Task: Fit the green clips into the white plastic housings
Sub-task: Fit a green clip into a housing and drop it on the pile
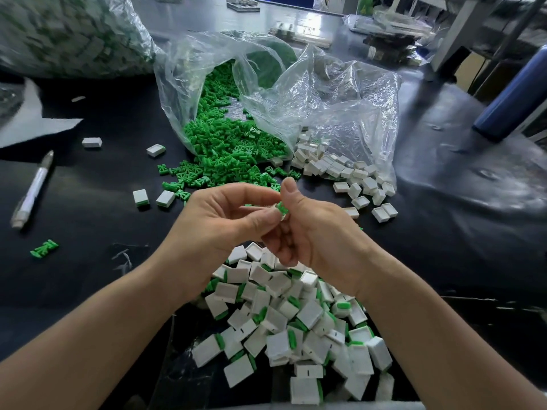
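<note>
My left hand (219, 220) and my right hand (313, 232) meet above the black table, both pinching one small piece, a green clip (281, 208) in a white housing that is mostly hidden by my fingertips. Loose green clips (231, 149) spill from a clear plastic bag (207, 63) behind my hands. Empty white housings (340, 170) pour out of a second clear bag (349, 96) to the right. Below my hands lies a heap of white housings with green clips fitted (296, 324).
A white pen (32, 190) lies at the left, a lone green clip (44, 248) near it. A few stray housings (155, 150) are scattered on the black table (88, 226). A large full bag (65, 34) sits far left; a blue cylinder (512, 99) stands at right.
</note>
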`<state>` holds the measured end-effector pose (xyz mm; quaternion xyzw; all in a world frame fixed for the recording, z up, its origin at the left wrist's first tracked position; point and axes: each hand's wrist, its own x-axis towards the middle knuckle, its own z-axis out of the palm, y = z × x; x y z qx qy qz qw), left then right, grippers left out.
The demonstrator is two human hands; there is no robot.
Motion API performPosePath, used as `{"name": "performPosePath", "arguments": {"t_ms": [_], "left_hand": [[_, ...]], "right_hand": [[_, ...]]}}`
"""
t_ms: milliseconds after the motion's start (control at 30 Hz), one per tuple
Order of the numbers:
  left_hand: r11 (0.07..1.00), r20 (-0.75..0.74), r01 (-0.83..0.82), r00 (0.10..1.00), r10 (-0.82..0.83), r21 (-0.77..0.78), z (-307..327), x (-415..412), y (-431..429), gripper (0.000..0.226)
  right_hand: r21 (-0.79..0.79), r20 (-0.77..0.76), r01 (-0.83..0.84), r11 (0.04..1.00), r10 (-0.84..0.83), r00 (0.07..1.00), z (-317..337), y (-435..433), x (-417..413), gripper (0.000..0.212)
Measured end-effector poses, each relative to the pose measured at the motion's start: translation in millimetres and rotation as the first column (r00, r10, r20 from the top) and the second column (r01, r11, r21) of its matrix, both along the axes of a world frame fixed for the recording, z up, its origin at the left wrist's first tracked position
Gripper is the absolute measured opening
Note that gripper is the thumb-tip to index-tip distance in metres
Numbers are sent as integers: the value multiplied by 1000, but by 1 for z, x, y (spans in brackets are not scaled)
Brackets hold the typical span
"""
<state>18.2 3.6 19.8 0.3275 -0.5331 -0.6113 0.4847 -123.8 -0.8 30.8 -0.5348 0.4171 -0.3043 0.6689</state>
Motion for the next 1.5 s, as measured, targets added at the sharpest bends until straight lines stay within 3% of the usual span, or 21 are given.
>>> {"name": "performPosePath", "arguments": {"t_ms": [200,467,700,900,1167,1367,1500], "left_hand": [[999,13,42,999,-42,-22,1,1,-1,22],[1000,-31,21,999,-21,11,6,0,2,16],[995,-4,-33,999,34,91,5,3,-1,18],[996,38,-52,998,50,72,6,0,1,15],[996,-18,-36,999,37,83,5,-1,1,16],[995,12,-25,1000,24,101,8,-1,3,20],[992,-24,-33,999,36,122,10,-3,4,14]], "right_hand": [[-43,-62,52,998,-54,997,-2,2,4,48],[-29,-13,-9,1000,9,1000,1,0,1,51],[-129,-118,13,992,-29,993,1,-1,0,51],[-192,-219,-24,981,-19,976,-1,3,2,48],[-183,-182,-22,983,-11,983,4,2,-2,50],[-264,-292,-40,964,-40,956,-3,1,-1,57],[-300,-317,-13,954,-86,945,-5,1,2,49]]}}
